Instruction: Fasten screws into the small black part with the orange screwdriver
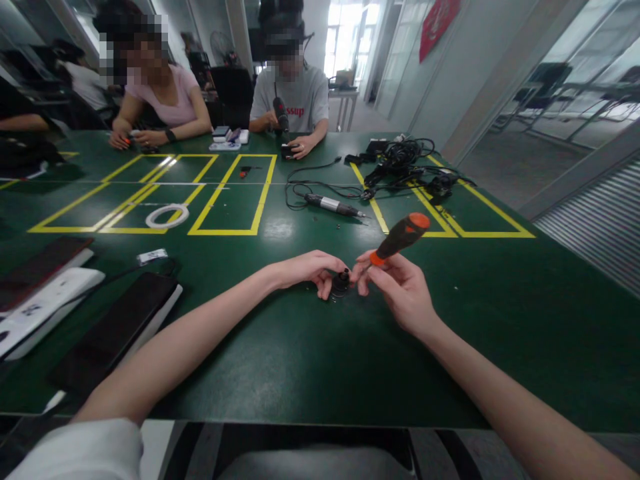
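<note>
The small black part point(341, 283), the landmark here, sits low at the front of the green surface point(280, 333). Of the two hands, the left hand point(320, 272) is at its left, fingers curled and partly closed around its side. The right hand point(400, 288), just right of it, grips an orange-and-black screwdriver point(403, 237) between thumb and fingers (handle tilted up and to the right). Beyond the part lies a grey-and-black corded tool point(333, 205); a white ring point(167, 215) lies farther left of it.
</note>
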Available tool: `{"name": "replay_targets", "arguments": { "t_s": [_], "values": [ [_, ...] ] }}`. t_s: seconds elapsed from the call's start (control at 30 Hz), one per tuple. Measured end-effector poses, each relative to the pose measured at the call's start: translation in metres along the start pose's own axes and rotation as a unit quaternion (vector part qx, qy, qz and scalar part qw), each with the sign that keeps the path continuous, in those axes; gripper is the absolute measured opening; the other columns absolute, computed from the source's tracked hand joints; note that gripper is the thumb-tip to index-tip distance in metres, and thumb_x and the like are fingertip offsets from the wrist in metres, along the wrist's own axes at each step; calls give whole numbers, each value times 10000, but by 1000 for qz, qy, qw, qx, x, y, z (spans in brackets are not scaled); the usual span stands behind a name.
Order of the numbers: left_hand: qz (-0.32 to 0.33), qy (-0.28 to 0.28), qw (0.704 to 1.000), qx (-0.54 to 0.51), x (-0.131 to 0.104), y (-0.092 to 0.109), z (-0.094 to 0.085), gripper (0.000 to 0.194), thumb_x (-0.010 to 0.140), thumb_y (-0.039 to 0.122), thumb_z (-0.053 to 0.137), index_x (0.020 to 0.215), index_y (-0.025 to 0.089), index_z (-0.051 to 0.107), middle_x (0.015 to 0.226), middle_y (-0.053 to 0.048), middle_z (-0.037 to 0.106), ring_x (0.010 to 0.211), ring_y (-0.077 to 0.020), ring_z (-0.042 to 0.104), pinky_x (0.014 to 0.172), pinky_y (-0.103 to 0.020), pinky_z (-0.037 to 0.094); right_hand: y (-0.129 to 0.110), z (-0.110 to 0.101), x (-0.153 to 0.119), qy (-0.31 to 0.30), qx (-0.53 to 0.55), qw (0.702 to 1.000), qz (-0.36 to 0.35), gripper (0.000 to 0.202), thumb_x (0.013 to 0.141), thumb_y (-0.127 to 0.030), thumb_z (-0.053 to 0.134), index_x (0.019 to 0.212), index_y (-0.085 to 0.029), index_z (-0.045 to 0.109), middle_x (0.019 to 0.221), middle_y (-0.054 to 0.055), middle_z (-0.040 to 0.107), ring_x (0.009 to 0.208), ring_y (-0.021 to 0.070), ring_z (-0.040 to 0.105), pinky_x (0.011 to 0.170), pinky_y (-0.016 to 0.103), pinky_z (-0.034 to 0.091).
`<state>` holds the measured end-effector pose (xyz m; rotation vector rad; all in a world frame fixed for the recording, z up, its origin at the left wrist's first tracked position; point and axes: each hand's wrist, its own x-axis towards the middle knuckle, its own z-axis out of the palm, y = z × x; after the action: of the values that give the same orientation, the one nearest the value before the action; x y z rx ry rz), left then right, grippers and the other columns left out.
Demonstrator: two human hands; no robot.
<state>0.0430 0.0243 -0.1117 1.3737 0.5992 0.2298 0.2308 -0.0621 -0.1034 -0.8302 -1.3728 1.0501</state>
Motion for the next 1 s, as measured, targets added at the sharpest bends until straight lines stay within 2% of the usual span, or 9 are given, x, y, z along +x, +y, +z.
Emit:
{"name": "replay_targets", "arguments": {
  "t_s": [0.17, 0.33, 0.47, 0.63, 0.73, 0.9, 1.0],
  "values": [
    [2, 4, 1000, 1, 1, 0, 1, 244, 812, 342, 567, 915, 132, 637, 783, -54, 721, 485, -106, 616, 535, -216, 490, 0, 0, 0, 9, -26, 1000, -4, 351, 865, -531, 793, 807, -208, 665, 736, 28, 735, 529, 132, 608, 537, 288, 548],
    [-3, 25, 1000, 11, 2, 0, 2, 242, 782, 322, 556, 921, 144, 646, 706, -17, 685, 459, -109, 599, 507, -206, 468, -3, -3, 1, 8, -57, 998, -4, 346, 859, -543, 796, 807, -206, 734, 698, 31, 714, 525, 146, 603, 533, 310, 548],
    [-2, 25, 999, 23, 2, 1, 4, 240, 790, 352, 554, 886, 145, 628, 754, -44, 702, 467, -100, 601, 503, -194, 451, -3, -2, 0, -5, -43, 999, -15, 351, 897, -547, 753, 846, -200, 755, 744, 50, 750, 561, 150, 634, 557, 305, 564],
    [-14, 39, 998, 42, 3, 1, 6, 274, 777, 341, 514, 905, 137, 645, 775, -54, 709, 463, -92, 587, 508, -197, 455, -3, 1, -2, 15, -30, 999, 2, 322, 816, -491, 852, 820, -209, 696, 721, 30, 749, 550, 142, 637, 554, 283, 567],
    [-17, 51, 997, 53, 4, 1, 8, 278, 780, 345, 507, 900, 140, 651, 741, -41, 692, 452, -89, 565, 490, -194, 431, -3, -1, -1, 18, -53, 998, 4, 320, 821, -494, 847, 795, -202, 719, 718, 41, 738, 561, 148, 632, 553, 290, 561],
    [-17, 54, 997, 57, 2, 4, 10, 244, 776, 350, 511, 843, 146, 628, 789, -50, 699, 453, -80, 544, 473, -198, 404, -1, -3, 0, -2, -50, 999, -8, 355, 893, -545, 759, 829, -196, 760, 683, 34, 708, 554, 150, 633, 554, 297, 565],
    [-23, 56, 997, 54, 2, 6, 11, 206, 765, 356, 516, 787, 160, 572, 794, -46, 694, 457, -78, 542, 480, -199, 410, 0, -1, -1, -2, -29, 1000, -6, 348, 865, -541, 791, 898, -198, 739, 749, 37, 746, 566, 144, 649, 563, 292, 582]
  ]
}}
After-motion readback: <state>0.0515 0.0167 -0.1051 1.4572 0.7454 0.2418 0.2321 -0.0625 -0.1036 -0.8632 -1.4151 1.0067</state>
